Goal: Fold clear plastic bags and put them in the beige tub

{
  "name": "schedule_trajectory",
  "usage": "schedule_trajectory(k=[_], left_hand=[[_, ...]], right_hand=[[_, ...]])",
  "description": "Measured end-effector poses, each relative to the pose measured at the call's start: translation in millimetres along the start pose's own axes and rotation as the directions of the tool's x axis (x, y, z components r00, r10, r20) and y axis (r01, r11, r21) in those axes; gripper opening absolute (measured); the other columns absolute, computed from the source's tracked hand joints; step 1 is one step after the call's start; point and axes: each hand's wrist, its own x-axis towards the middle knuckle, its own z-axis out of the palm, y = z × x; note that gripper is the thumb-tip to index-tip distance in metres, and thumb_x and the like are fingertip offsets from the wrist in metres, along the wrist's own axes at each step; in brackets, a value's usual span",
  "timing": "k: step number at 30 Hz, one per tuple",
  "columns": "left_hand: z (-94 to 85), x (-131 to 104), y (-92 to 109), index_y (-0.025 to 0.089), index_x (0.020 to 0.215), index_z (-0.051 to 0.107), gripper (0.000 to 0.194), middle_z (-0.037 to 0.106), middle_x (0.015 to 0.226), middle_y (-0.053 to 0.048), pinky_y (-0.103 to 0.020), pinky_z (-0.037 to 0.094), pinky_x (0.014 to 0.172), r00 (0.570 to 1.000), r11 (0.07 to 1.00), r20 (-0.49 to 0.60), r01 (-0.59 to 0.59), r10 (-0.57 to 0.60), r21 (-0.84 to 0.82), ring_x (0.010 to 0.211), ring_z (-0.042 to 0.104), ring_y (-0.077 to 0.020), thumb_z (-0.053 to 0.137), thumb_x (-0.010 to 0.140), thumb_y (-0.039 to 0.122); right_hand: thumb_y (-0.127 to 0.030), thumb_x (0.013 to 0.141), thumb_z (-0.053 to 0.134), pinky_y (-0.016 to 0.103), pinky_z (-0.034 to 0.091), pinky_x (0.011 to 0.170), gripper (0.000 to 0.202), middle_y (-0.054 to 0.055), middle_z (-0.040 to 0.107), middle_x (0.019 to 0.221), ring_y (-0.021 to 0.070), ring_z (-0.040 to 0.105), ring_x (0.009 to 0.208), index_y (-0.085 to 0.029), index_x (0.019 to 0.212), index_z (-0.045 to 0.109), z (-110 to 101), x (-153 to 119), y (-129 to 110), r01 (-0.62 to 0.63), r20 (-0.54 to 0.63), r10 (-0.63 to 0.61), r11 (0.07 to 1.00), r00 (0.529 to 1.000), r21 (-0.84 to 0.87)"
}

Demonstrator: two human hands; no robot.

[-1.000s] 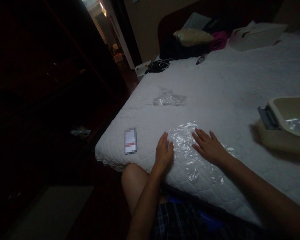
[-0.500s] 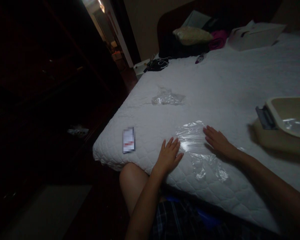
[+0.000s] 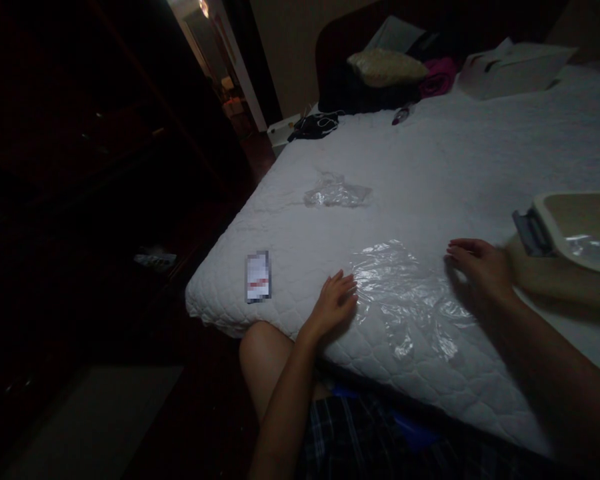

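A clear, crinkled plastic bag (image 3: 405, 290) lies spread on the white quilted bed cover (image 3: 300, 247) in front of me. My left hand (image 3: 336, 300) rests at its left edge, fingers stretched out and holding nothing. Off the bag's right side, above the cover, my right hand (image 3: 485, 267) is loosely bent and I see nothing in it. Close by on the right stands a cream plastic bin (image 3: 540, 270) with a grey handle clip and some clear plastic inside. Farther back lies another crumpled clear plastic piece (image 3: 337, 191).
A phone-like rectangle (image 3: 258, 277), blurred out, lies near the bed's left corner. Dark cloth with cords (image 3: 315, 125), a yellowish pillow (image 3: 387, 68), a magenta roll (image 3: 437, 77) and a white box (image 3: 510, 73) sit toward the headboard. The floor at left is dark.
My right hand has come off the plastic bag and moved right toward the bin, its fingers bending. The left hand stays at the bag's left edge, its fingers slightly closer together.
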Motion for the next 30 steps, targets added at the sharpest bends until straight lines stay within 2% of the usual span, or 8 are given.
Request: schedule_trajectory(k=[2, 4, 7, 9, 15, 17, 22, 30], left_hand=[[-1.8, -1, -3, 0.021, 0.112, 0.059, 0.028, 0.057, 0.125, -0.009, -0.049, 0.031, 0.107, 0.997, 0.993, -0.077, -0.006, -0.003, -0.117, 0.129, 0.040, -0.0221, 0.052, 0.085, 0.021], [-4.8, -4, -4, 0.021, 0.107, 0.062, 0.027, 0.061, 0.120, -0.007, -0.046, 0.037, 0.104, 0.995, 0.982, -0.103, 0.002, -0.021, -0.189, 0.124, 0.045, -0.0207, 0.052, 0.083, 0.015], [-9.8, -8, -4, 0.021, 0.098, 0.066, 0.033, 0.065, 0.113, -0.005, -0.044, 0.040, 0.102, 0.996, 0.979, -0.081, 0.003, -0.020, -0.202, 0.120, 0.049, -0.0201, 0.050, 0.076, 0.003], [-12.0, -9, -5, 0.021, 0.094, 0.067, 0.038, 0.066, 0.109, -0.004, -0.043, 0.040, 0.102, 0.998, 0.982, -0.061, -0.001, -0.010, -0.190, 0.118, 0.051, -0.0198, 0.047, 0.071, -0.003], [-14.7, -9, -7, 0.020, 0.090, 0.068, 0.042, 0.067, 0.106, -0.005, -0.044, 0.040, 0.101, 1.000, 0.984, -0.022, 0.001, -0.005, -0.176, 0.116, 0.052, -0.0202, 0.044, 0.067, -0.006], [-15.2, -9, -6, 0.019, 0.089, 0.068, 0.039, 0.068, 0.104, -0.005, -0.045, 0.041, 0.100, 1.000, 0.985, -0.015, -0.004, 0.001, -0.174, 0.116, 0.053, -0.0206, 0.046, 0.069, -0.005], [-13.1, -9, -4, 0.019, 0.092, 0.068, 0.034, 0.069, 0.100, -0.006, -0.043, 0.041, 0.099, 0.999, 0.992, -0.021, -0.048, 0.046, -0.116, 0.114, 0.054, -0.0212, 0.050, 0.073, -0.002], [-9.5, -7, 1, 0.022, 0.092, 0.067, 0.032, 0.069, 0.100, -0.003, -0.043, 0.038, 0.099, 0.999, 0.999, 0.011, -0.035, 0.035, 0.026, 0.113, 0.055, -0.0205, 0.051, 0.075, -0.001]], right_hand=[[-0.030, 0.073, 0.060, 0.038, 0.050, 0.074, 0.016, 0.004, 0.064, 0.084, 0.0186, 0.061, 0.075, -0.022, 0.086, 0.062, 2, -18, -10, 0.186, 0.077, -0.176, 0.970, 0.981, -0.158], [-0.030, 0.079, 0.056, 0.036, 0.050, 0.073, 0.015, 0.006, 0.064, 0.086, 0.0185, 0.061, 0.076, -0.020, 0.089, 0.061, 10, -46, -18, 0.432, 0.273, -0.372, 0.878, 0.887, -0.205], [-0.024, 0.085, 0.049, 0.033, 0.049, 0.072, 0.017, 0.008, 0.064, 0.091, 0.0186, 0.061, 0.082, -0.018, 0.096, 0.060, 28, -91, -24, 0.766, 0.637, -0.552, 0.636, 0.538, -0.095], [-0.020, 0.086, 0.047, 0.033, 0.048, 0.071, 0.017, 0.009, 0.064, 0.088, 0.0188, 0.059, 0.079, -0.016, 0.096, 0.061, 40, -116, -24, 0.890, 0.745, -0.570, 0.450, 0.347, -0.071], [-0.010, 0.081, 0.052, 0.032, 0.041, 0.068, 0.011, 0.007, 0.062, 0.076, 0.0186, 0.054, 0.072, -0.014, 0.085, 0.062, 67, -143, -12, 0.992, 0.809, -0.573, 0.073, 0.129, -0.106], [-0.006, 0.079, 0.053, 0.032, 0.040, 0.068, 0.012, 0.006, 0.062, 0.074, 0.0181, 0.054, 0.069, -0.014, 0.081, 0.062, 72, -144, -6, 0.993, 0.810, -0.579, -0.010, 0.088, -0.115], [-0.005, 0.079, 0.052, 0.033, 0.039, 0.069, 0.015, 0.006, 0.063, 0.074, 0.0188, 0.055, 0.069, -0.015, 0.080, 0.062, 75, -142, 1, 0.989, 0.819, -0.567, -0.051, 0.087, -0.141], [-0.017, 0.084, 0.049, 0.034, 0.040, 0.070, 0.011, 0.006, 0.062, 0.077, 0.0196, 0.055, 0.071, -0.017, 0.081, 0.060, 69, -140, -9, 0.969, 0.831, -0.502, 0.178, 0.240, -0.172]])
